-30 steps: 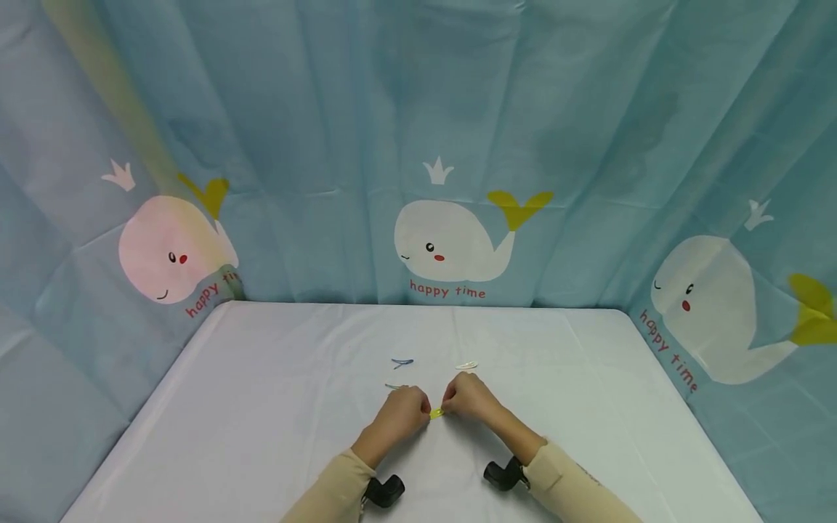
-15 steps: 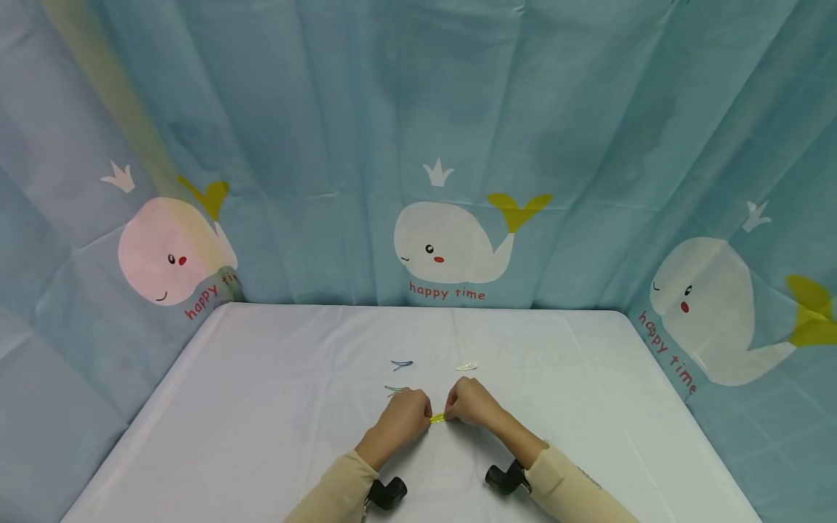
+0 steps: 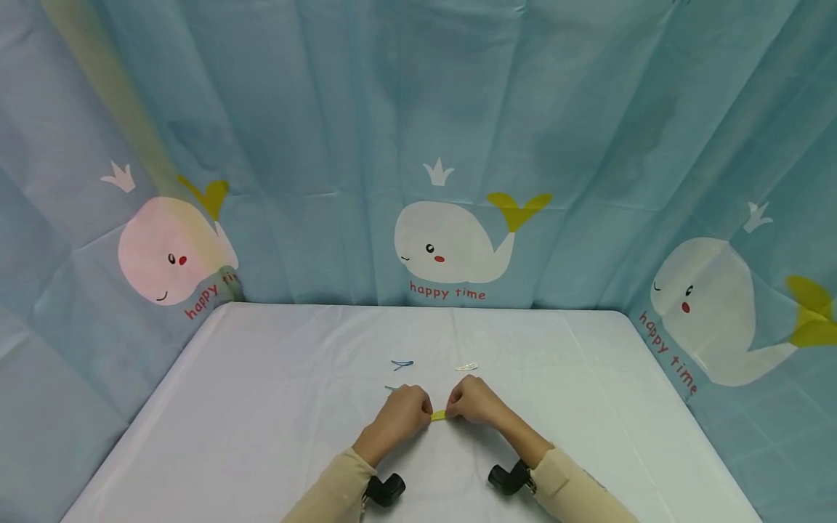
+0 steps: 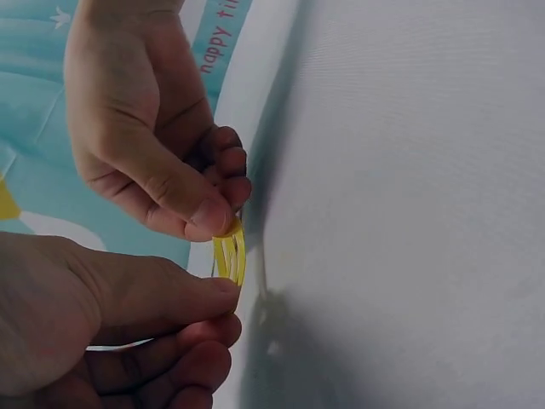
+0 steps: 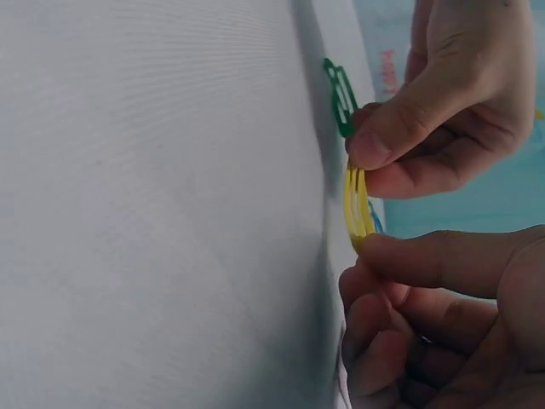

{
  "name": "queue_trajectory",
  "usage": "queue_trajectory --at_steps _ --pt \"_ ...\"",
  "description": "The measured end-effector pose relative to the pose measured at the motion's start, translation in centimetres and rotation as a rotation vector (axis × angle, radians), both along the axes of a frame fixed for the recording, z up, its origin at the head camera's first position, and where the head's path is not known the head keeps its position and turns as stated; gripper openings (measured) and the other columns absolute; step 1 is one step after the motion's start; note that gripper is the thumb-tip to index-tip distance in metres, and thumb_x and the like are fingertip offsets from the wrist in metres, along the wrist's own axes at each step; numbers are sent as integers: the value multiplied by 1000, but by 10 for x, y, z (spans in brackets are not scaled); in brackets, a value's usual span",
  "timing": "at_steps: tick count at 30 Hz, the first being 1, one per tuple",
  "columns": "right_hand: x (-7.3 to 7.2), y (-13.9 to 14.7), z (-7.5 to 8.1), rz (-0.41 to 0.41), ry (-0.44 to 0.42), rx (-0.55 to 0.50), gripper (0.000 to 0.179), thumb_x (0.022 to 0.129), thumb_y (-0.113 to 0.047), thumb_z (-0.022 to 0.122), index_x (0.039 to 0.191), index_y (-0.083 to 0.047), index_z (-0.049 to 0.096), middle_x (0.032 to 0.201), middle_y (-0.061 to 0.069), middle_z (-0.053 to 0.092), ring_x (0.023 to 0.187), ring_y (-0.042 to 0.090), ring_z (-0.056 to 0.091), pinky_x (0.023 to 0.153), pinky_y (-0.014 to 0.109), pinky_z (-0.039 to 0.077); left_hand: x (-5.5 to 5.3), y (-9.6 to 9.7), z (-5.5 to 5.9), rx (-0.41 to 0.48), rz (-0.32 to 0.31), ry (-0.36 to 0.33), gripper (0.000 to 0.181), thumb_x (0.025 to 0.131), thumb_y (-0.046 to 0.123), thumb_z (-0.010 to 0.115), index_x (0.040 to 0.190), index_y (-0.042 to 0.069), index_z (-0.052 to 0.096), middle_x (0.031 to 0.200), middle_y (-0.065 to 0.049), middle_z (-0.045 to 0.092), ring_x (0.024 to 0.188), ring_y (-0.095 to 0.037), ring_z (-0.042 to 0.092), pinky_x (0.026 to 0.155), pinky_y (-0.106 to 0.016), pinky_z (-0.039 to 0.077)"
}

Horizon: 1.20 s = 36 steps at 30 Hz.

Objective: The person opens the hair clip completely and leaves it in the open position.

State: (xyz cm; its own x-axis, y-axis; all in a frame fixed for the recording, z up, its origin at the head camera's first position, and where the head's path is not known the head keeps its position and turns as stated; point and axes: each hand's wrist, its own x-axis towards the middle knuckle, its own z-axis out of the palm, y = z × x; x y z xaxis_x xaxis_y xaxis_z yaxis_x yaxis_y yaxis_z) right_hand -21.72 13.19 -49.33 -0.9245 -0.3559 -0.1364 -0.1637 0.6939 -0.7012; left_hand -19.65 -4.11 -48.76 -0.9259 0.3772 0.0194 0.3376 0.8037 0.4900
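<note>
A yellow snap hair clip [image 3: 438, 415] is stretched between my two hands just above the white table. My left hand [image 3: 403, 412] pinches one end between thumb and finger. The other end is pinched by my right hand [image 3: 476, 401]. Between the fingertips, the slim curved strips of the yellow clip [image 5: 358, 200] show in the right wrist view; both its ends are covered. Close behind my left hand lies a green hair clip [image 5: 341, 98], partly hidden in the head view.
Farther back on the white table [image 3: 294, 407] lie a blue hair clip [image 3: 402, 364], spread open, and a white hair clip [image 3: 466, 367]. A teal curtain [image 3: 314, 145] with whale prints hangs behind the table. Black wrist cameras [image 3: 386, 490] sit under both forearms.
My hands have moved slightly apart, so more of the yellow hair clip shows between them. Both dipped toward me, then rose a little. The other clips have not moved.
</note>
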Motion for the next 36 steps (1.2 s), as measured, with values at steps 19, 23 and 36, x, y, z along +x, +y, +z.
queue_trajectory --at_steps 19,23,36 --pt "-11 14 17 -32 -65 -333 13 87 -13 71 85 -1 74 73 6 69 64 12 58 59 25 49 -17 -25 27 270 -15 -72 5 86 11 71 83 8 74 75 1 69 67 -5 57 62 -21 48" --pt "-9 14 26 -43 -38 -380 16 87 -16 71 89 -1 75 78 9 71 69 17 60 63 35 54 -18 -27 36 303 -16 -78 5 88 11 70 86 8 74 78 0 69 70 -7 60 64 -22 49" --pt "-7 15 53 -72 109 -483 17 89 -14 70 94 2 74 85 24 68 70 15 57 61 25 48 -21 -24 58 440 29 -11 9 89 15 70 90 8 75 84 -3 71 72 -9 61 62 -23 49"
